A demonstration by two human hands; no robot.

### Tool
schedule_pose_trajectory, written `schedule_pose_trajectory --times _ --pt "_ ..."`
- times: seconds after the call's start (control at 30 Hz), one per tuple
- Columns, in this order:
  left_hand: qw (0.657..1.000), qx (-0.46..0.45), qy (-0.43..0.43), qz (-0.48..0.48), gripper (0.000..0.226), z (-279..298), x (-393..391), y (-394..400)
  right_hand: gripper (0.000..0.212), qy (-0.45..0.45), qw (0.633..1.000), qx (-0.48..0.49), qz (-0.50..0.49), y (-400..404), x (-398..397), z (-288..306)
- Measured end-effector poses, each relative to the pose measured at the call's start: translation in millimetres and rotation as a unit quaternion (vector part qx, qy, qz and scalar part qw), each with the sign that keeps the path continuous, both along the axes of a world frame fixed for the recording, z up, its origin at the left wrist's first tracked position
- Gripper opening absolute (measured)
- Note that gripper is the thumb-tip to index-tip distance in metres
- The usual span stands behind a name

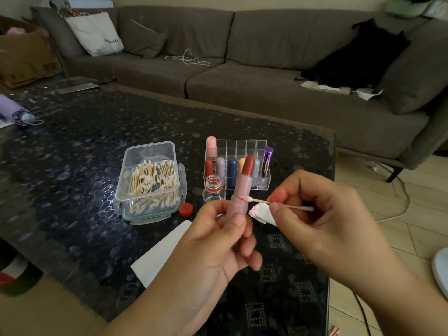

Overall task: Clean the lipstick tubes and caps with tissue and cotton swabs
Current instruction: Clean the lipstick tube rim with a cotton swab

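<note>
Head view: left hand point(218, 243) grips an uncapped pink lipstick tube point(238, 202) upright, fingers wrapped around its base, directly in front of the clear organizer point(257, 146). Right hand point(315, 214) pinches a cotton swab point(271, 202) between thumb and forefinger, with a crumpled tissue point(260, 212) tucked beneath; the stained swab tip touches the tube's collar. Risk: an upward slip would drive the swab into the exposed red bullet, gouging it and smearing pigment. Excess pressure could bend the swab stick. An open bottle point(213, 190) between organizer and hands could be knocked over.
</note>
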State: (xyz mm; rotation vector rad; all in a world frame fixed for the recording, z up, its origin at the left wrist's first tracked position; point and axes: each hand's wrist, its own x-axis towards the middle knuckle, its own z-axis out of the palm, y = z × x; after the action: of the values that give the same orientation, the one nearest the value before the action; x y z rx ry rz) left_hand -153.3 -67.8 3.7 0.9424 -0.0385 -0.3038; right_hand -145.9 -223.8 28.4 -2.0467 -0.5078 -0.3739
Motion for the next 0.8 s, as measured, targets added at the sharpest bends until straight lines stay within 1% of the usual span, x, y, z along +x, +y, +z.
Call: schedule_pose_trajectory --times 0.13,0.3,0.47,0.6,0.73,0.8 --pt "0.999 -0.037 0.02 -0.002 0.014 -1.1 2.1 2.5 0.005 0.004 1.0 0.004 0.002 -0.5 -0.2 0.2" --pt "0.999 -0.038 0.016 0.021 0.015 -4.1 3.7 1.9 0.004 -0.003 1.0 0.03 0.003 -1.5 0.5 -0.3" --pt "0.999 -0.04 0.017 0.009 0.017 -2.7 1.7 2.1 0.006 -0.021 0.998 0.064 -0.015 -2.8 1.7 1.8" --pt "0.999 -0.045 0.021 0.004 0.017 -2.8 1.3 1.1 0.006 -0.016 0.999 0.04 -0.024 -1.6 3.0 -0.2" --pt "0.999 -0.039 0.016 0.014 0.015 -2.8 1.6 0.4 0.006 -0.003 1.0 0.013 0.003 -1.1 2.2 -1.3" --pt "0.999 -0.032 0.016 0.02 0.016 -2.3 2.1 0.7 0.009 -0.007 1.0 0.012 0.011 -1.0 1.5 -0.9"
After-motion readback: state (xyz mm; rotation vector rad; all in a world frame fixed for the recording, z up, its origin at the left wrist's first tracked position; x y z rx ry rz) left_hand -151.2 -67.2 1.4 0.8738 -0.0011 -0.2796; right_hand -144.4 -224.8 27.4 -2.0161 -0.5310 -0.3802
